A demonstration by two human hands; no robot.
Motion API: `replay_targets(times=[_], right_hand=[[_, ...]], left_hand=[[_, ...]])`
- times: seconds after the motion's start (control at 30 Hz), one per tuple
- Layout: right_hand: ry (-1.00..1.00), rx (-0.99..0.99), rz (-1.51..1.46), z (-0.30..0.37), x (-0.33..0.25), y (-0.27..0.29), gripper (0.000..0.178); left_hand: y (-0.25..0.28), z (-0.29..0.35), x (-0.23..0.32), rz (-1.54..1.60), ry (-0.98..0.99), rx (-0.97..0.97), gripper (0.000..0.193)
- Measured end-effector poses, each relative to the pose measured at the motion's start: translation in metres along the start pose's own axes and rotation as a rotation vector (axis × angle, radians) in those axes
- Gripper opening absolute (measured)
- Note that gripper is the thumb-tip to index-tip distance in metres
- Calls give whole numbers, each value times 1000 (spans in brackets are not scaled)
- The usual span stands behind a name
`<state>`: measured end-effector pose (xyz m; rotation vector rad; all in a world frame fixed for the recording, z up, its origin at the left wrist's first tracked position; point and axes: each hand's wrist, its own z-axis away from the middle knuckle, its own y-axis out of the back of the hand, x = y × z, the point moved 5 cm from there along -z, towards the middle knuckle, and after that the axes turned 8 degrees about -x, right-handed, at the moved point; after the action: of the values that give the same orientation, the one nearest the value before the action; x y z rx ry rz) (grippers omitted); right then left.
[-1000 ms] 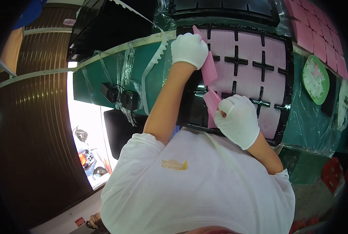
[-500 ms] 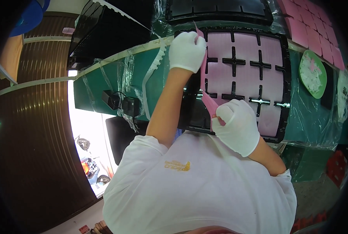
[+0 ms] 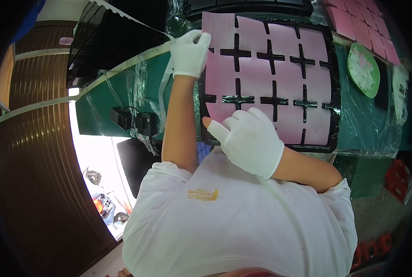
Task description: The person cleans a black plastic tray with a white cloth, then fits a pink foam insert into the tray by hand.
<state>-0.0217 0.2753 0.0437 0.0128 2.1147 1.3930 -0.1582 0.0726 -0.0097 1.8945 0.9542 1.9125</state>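
A pink sheet [image 3: 254, 76] with cross-shaped cutouts lies over a black tray [image 3: 334, 92], whose black cross pieces show through the cutouts. My left hand [image 3: 190, 53], in a white glove, pinches the sheet's left edge near its far corner, which sticks out past the tray's far rim. Low over the near left part of the sheet is my right hand [image 3: 252, 141], also gloved in white. One bare fingertip pokes out of this glove at the sheet's near left edge. The right hand's fingers are closed there, partly hiding the sheet's near edge.
Another black tray [image 3: 247, 5] stands beyond. Pink cut pieces [image 3: 358, 21] lie at the far right, above a green dish [image 3: 370, 87] of white and pink scraps. Black adapters [image 3: 146, 123] hang at the green table's left side. Clear plastic film covers the table's right part.
The pink sheet's left part, folded up before, now lies spread leftward over the tray. Both hands have moved left with its edge, and the whole view has shifted slightly.
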Motion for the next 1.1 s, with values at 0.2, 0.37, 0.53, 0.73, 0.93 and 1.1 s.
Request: replay_targets(times=[0.2, 0.37, 0.53, 0.73, 0.93, 1.1], right_hand=[[-21, -176, 16, -1, 0, -26, 42], [-36, -170, -88, 5, 4, -15, 37], [-3, -16, -178, 19, 20, 3, 16], [-364, 71, 12, 30, 95, 35, 11], [-413, 132, 174, 3, 156, 45, 14], [-197, 47, 234, -20, 194, 44, 12]], left_hand=[[-12, 1, 3, -95, 33, -29, 52], [-10, 8, 10, -205, 93, -59, 74], [-16, 22, 7, -231, 65, -120, 75], [-14, 42, 1, -170, 87, -65, 71], [-23, 45, -18, -201, -62, 109, 65], [-24, 45, -17, -135, -63, 110, 61]])
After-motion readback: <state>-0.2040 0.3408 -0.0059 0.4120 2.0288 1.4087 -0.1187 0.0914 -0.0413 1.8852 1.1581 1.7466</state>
